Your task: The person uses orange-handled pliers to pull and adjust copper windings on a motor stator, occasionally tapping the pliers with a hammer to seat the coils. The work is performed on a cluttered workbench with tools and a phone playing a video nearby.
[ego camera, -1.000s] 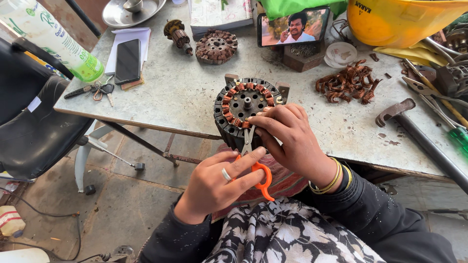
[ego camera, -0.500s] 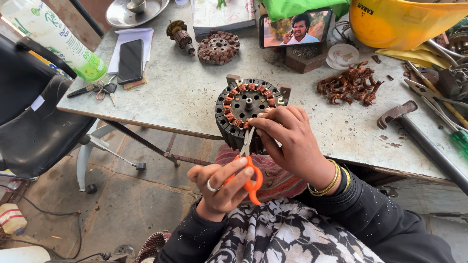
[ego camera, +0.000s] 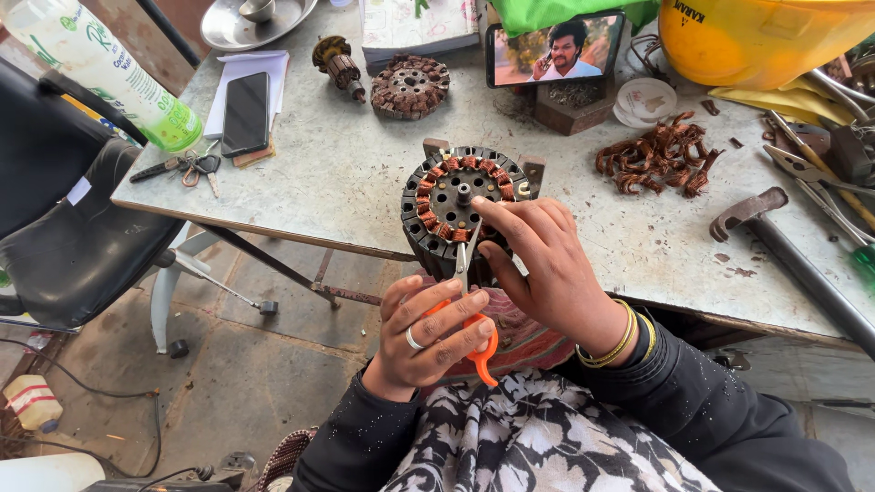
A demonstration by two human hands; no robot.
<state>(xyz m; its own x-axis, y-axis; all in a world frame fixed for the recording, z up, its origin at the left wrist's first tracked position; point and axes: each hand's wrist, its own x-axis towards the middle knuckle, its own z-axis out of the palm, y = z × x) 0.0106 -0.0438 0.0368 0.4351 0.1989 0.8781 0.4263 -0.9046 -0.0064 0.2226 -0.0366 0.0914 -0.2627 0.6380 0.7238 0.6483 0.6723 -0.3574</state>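
Observation:
A round black motor stator [ego camera: 456,205] with copper windings rests at the table's near edge, against my lap. My left hand [ego camera: 424,333] grips orange-handled scissors [ego camera: 474,314], whose blades point up into the windings at the stator's lower rim. My right hand [ego camera: 542,264] rests on the stator's right side, fingers pinched at the windings right by the scissor tips.
A pile of cut copper wire [ego camera: 658,162] lies to the right. A second wound stator [ego camera: 410,87], a rotor [ego camera: 339,62], a black phone [ego camera: 246,112], keys [ego camera: 187,169], a bottle [ego camera: 118,77], a propped phone [ego camera: 556,46], a yellow helmet [ego camera: 766,36], and tools [ego camera: 802,264] fill the table [ego camera: 337,191]. A black chair [ego camera: 73,246] stands left.
My left hand has shifted its grip on the scissors, its fingers opening out over the handles. My right hand stays pinched at the windings.

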